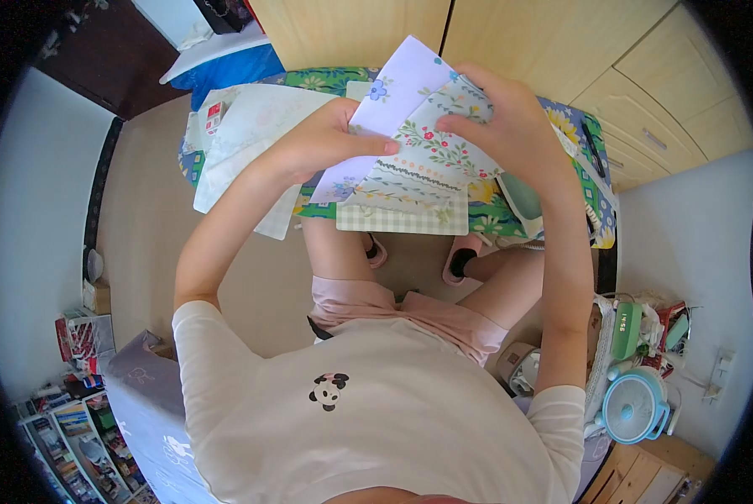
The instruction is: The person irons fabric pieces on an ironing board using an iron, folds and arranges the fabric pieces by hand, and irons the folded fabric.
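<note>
Left hand, thumb and fingers nearly closed, pinches a lilac floral paper in the head view; the right hand, loosely curled, grips an overlapping white flower-printed paper. Both papers are above the bench. A gingham mat lies at the bench's near edge; a whitish sheet overhangs its left side.

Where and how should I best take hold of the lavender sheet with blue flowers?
Best pinch the thin lavender sheet with blue flowers at its top corner, probably from the far side. That corner juts past the white sheet with red flowers and green leaves, clear of the bare left hand and bare right hand.
</note>
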The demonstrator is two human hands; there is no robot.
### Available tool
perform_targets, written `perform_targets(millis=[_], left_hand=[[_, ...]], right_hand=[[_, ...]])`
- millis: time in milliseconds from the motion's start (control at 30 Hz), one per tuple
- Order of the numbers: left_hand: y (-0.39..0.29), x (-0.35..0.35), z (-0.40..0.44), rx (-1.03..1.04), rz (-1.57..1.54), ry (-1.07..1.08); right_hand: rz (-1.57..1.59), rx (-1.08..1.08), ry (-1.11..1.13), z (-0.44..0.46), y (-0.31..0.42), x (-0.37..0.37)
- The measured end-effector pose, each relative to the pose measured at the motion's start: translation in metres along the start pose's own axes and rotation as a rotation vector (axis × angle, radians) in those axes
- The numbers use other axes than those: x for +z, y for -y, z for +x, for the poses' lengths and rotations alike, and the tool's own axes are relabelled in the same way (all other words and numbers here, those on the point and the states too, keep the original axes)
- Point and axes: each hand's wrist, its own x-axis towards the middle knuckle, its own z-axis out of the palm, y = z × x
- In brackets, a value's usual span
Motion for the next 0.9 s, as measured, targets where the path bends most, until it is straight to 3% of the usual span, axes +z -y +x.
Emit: perform_targets(millis=[200, 267, 300, 367, 433, 500, 533, 600, 700, 900], left_hand=[[-0.005, 0.0, -0.001, 0.021, 0.104, -0.071], [-0.008, -0.002, -0.005, 0.035, 0.106, -0.101], [-0.01, -0.004, -0.007, 0.048, 0.106, -0.131], [-0.015, -0.008, -0.013, 0.056, 0.121, -0.146], [-0.02, -0.011, -0.017, 0.058, 0.139, -0.155], [-0.022, -0.012, -0.019, 0.072, 0.191, -0.185], [-0.023, -0.012, -0.02, 0.069, 0.196, -0.179], [-0.025, -0.011, -0.022, 0.06, 0.174, -0.163], [-0.025, -0.006, -0.027, 0.099, 0.152, -0.167], [-0.021, -0.006, -0.033, 0.082, 0.157, -0.129]], right_hand=[[0.104, 0.007, -0.128, -0.003, -0.006, 0.004], [0.072, 0.042, -0.468, -0.014, -0.004, 0.004], [0.073, 0.04, -0.469, -0.021, -0.007, 0.013], [0.294, 0.04, -0.878, -0.041, -0.023, 0.043], [0.778, 0.27, -0.712, -0.059, -0.03, 0.078], [1.324, 0.366, -0.352, -0.068, -0.031, 0.097], [1.327, 0.367, -0.36, -0.071, -0.035, 0.102], [1.475, 0.524, -0.142, -0.069, -0.037, 0.103], [1.323, 0.385, -0.191, -0.063, -0.025, 0.096], [1.274, 0.37, -0.251, -0.064, -0.026, 0.088]])
